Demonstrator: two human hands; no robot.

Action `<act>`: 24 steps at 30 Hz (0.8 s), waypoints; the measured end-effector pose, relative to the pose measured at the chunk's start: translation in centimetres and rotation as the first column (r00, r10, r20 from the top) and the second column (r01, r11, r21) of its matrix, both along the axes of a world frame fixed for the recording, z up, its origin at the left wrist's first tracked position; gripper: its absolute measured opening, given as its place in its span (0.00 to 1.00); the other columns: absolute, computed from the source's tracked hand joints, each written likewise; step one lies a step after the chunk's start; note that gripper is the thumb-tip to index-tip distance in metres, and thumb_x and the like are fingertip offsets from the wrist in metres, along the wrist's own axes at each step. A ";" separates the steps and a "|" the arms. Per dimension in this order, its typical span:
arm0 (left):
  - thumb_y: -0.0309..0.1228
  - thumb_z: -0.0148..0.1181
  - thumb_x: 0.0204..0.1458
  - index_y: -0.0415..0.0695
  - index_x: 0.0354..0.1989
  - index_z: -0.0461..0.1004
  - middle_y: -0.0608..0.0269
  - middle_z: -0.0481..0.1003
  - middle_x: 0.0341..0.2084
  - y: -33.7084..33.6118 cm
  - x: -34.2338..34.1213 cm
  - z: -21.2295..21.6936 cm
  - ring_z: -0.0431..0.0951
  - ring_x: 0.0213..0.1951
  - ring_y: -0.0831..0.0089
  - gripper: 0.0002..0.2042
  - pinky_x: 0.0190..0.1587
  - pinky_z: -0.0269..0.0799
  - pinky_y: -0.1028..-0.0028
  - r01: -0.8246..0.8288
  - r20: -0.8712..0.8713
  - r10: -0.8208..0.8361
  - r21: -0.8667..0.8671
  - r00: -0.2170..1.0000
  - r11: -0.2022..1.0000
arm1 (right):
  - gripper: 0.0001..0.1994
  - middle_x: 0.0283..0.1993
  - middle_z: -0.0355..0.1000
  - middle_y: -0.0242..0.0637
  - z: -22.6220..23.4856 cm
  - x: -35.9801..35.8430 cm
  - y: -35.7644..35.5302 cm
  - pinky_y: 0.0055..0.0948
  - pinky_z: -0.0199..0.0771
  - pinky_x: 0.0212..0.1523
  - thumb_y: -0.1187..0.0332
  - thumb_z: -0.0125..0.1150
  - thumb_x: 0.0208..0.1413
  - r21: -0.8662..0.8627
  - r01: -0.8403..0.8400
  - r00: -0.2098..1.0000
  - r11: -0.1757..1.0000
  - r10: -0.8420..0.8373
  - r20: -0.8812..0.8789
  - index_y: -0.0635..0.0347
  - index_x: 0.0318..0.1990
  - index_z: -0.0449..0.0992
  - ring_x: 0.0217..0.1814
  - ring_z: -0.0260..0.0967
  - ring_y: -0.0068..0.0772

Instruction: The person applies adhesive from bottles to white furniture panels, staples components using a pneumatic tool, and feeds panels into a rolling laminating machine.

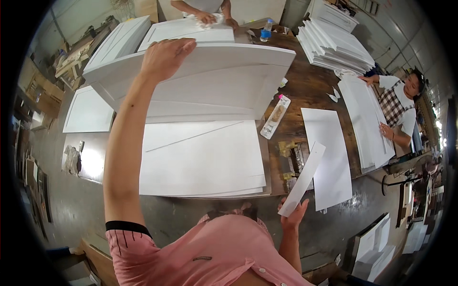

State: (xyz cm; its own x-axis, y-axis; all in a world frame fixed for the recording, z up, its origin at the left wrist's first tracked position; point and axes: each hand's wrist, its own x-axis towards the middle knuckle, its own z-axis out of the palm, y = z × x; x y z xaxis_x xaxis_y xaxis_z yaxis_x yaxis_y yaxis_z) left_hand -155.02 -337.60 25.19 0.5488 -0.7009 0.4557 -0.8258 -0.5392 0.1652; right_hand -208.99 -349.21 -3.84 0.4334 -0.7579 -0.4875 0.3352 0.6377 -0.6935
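One panel (205,90) tilted up over board (205,159) on desk (312,88) | left hand (164,59) clamped on its top edge | right hand (294,215) gripping strip (304,178), low end | risk: single-hand hold slipping could drop panel, scuffing board

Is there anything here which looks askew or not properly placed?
Yes: the white panel behind the strip in the right hand overhangs the wooden table at its near end; the upper-right panel stack is unevenly fanned.

No lettering I can read, blue label (265,33) on clear bottle (269,24), upper centre, illegible, dark mark (202,258) on pink shirt (226,238), lower centre, likewise.
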 end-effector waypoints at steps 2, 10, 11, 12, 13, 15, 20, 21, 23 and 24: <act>0.53 0.42 0.67 0.54 0.56 0.79 0.57 0.82 0.46 -0.1 0.3 -0.2 0.79 0.50 0.56 0.23 0.54 0.71 0.60 0.013 0.035 -0.013 0.010 0.999 1.000 | 0.38 0.31 0.72 0.42 0.0 0.6 0.3 0.39 0.67 0.30 0.29 0.25 0.65 0.008 -0.007 1.000 1.000 0.007 0.002 0.54 0.48 0.72 0.27 0.66 0.41; 0.54 0.42 0.67 0.55 0.59 0.76 0.56 0.81 0.46 0.4 0.3 0.2 0.78 0.52 0.55 0.24 0.57 0.68 0.57 0.046 0.055 -0.047 0.025 0.997 0.999 | 0.36 0.33 0.72 0.41 1.4 3.2 1.4 0.36 0.69 0.33 0.33 0.27 0.67 -0.047 -0.040 0.998 0.998 0.038 -0.054 0.57 0.52 0.69 0.30 0.68 0.39; 0.54 0.42 0.67 0.55 0.59 0.76 0.56 0.81 0.47 0.6 0.1 0.3 0.78 0.52 0.55 0.24 0.57 0.68 0.57 0.056 0.063 -0.057 0.021 0.996 0.998 | 0.36 0.33 0.72 0.41 1.7 3.5 1.6 0.36 0.69 0.33 0.33 0.27 0.67 -0.052 -0.038 0.998 0.998 0.035 -0.057 0.57 0.52 0.69 0.30 0.68 0.39; 0.54 0.43 0.67 0.55 0.59 0.76 0.56 0.81 0.47 0.8 0.0 0.4 0.78 0.52 0.55 0.24 0.57 0.68 0.57 0.067 0.071 -0.068 0.018 0.995 0.998 | 0.36 0.32 0.72 0.41 1.9 3.8 1.8 0.36 0.70 0.33 0.33 0.27 0.67 -0.057 -0.035 0.998 0.998 0.032 -0.059 0.57 0.52 0.69 0.31 0.68 0.39; 0.54 0.43 0.67 0.55 0.59 0.76 0.57 0.81 0.48 0.9 -0.2 0.3 0.78 0.52 0.55 0.24 0.57 0.68 0.57 0.076 0.085 -0.077 0.010 0.993 0.997 | 0.36 0.32 0.72 0.41 2.0 4.1 2.1 0.36 0.70 0.33 0.33 0.27 0.67 -0.062 -0.029 0.998 0.998 0.025 -0.062 0.57 0.52 0.69 0.31 0.69 0.39; 0.54 0.45 0.66 0.55 0.59 0.76 0.57 0.80 0.49 1.2 -0.6 0.0 0.78 0.52 0.55 0.23 0.57 0.68 0.57 0.097 0.112 -0.096 -0.007 0.989 0.995 | 0.36 0.33 0.72 0.41 2.1 4.5 2.4 0.36 0.70 0.33 0.33 0.27 0.67 -0.060 -0.021 0.999 0.998 0.018 -0.047 0.57 0.52 0.69 0.31 0.69 0.39; 0.52 0.49 0.65 0.55 0.58 0.76 0.57 0.81 0.48 2.3 -1.8 0.2 0.79 0.49 0.56 0.21 0.55 0.69 0.59 0.097 0.063 -0.098 0.015 0.993 0.995 | 0.36 0.35 0.74 0.38 0.6 4.3 3.2 0.36 0.72 0.34 0.29 0.33 0.64 -0.008 -0.024 0.999 1.000 0.024 -0.023 0.52 0.53 0.72 0.34 0.72 0.37; 0.52 0.50 0.65 0.55 0.58 0.76 0.57 0.81 0.47 2.6 -2.1 0.1 0.79 0.49 0.56 0.21 0.55 0.69 0.59 0.106 0.082 -0.106 0.001 0.991 0.994 | 0.36 0.35 0.74 0.37 0.4 4.4 3.5 0.36 0.72 0.34 0.29 0.34 0.64 0.003 -0.006 1.000 1.000 0.006 -0.016 0.52 0.53 0.72 0.34 0.72 0.37; 0.49 0.55 0.63 0.55 0.58 0.76 0.57 0.81 0.46 3.2 -3.5 0.5 0.79 0.48 0.57 0.20 0.52 0.71 0.60 0.098 0.009 -0.098 0.038 0.995 0.995 | 0.35 0.35 0.74 0.37 0.3 4.5 3.8 0.36 0.72 0.33 0.29 0.35 0.64 0.015 0.031 1.000 0.999 -0.031 -0.003 0.52 0.52 0.72 0.34 0.72 0.37; 0.48 0.57 0.61 0.54 0.58 0.76 0.57 0.81 0.46 3.6 -4.5 0.8 0.79 0.48 0.58 0.20 0.50 0.72 0.61 0.095 -0.025 -0.094 0.057 0.995 0.994 | 0.35 0.34 0.74 0.37 0.3 4.5 3.8 0.36 0.72 0.33 0.29 0.35 0.64 0.019 0.045 0.999 0.999 -0.045 0.007 0.52 0.52 0.72 0.34 0.72 0.36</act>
